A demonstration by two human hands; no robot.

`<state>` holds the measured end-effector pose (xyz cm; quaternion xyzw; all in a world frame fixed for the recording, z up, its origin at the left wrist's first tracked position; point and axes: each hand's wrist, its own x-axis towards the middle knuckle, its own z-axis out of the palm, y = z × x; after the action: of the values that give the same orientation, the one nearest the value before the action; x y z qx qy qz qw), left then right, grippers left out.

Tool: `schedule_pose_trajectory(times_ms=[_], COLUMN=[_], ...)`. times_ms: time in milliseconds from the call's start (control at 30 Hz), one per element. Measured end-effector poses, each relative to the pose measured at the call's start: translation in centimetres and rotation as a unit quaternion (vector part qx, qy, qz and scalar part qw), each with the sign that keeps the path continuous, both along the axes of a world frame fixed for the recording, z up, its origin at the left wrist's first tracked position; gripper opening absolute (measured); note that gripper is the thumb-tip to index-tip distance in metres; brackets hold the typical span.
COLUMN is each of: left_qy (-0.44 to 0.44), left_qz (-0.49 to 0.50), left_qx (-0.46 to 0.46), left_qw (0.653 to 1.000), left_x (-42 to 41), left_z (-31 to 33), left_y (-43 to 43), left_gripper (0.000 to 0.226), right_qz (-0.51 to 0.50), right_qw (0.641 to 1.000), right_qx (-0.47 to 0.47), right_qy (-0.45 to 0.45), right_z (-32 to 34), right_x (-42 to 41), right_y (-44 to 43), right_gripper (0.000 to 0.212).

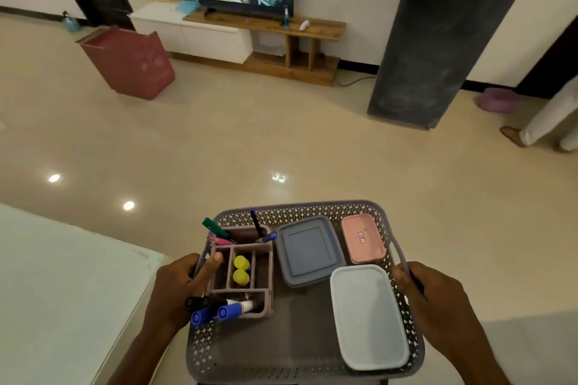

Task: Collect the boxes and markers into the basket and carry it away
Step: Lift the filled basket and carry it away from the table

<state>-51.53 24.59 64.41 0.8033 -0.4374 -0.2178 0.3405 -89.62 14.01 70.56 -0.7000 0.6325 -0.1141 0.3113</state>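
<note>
I hold a grey perforated basket (300, 209) in the air above the floor. My left hand (178, 284) grips its left handle, thumb against a mauve organiser (269, 278). My right hand (434, 294) grips the right handle. Inside lie a blue-grey box (309, 250), a small pink box (362, 237) and a pale blue box (369, 316). The organiser holds blue-capped markers (226, 311), a green marker (215, 228), pens and two yellow caps (241, 269).
A white surface (62, 284) lies at my lower left. Ahead stretches shiny tile floor with a pink bin (131, 62), a TV stand (266, 40) with a switched-on TV, and a tall dark grey appliance (438, 40). Someone's leg and foot (538, 128) stand at the right edge.
</note>
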Motion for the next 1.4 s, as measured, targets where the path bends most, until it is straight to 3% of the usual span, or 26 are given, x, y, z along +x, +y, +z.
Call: schedule_pose_trajectory(times_ms=[533, 700, 1233, 1400], left_qy=[0.011, 0.016, -0.003, 0.045], left_qz=[0.062, 0.093, 0.233, 0.295], left_qx=[0.002, 0.019, 0.029, -0.003], left_qw=[0.998, 0.995, 0.972, 0.955], left_x=[3.8, 4.8, 6.2, 6.7], left_z=[-0.2, -0.2, -0.4, 0.3], left_y=[-13.4, -16.6, -30.5, -33.9], left_gripper=[0.06, 0.05, 0.048, 0.054], right_qz=[0.042, 0.057, 0.225, 0.274], right_qw=[0.999, 0.998, 0.973, 0.96], right_qx=[-0.028, -0.025, -0.024, -0.025], right_qy=[-0.012, -0.015, -0.045, -0.051], right_z=[-0.9, -1.1, -2.5, -2.8], right_x=[6.2, 8.0, 16.1, 19.7], right_y=[-17.9, -22.7, -46.6, -52.9], right_gripper=[0.016, 0.016, 0.014, 0.02])
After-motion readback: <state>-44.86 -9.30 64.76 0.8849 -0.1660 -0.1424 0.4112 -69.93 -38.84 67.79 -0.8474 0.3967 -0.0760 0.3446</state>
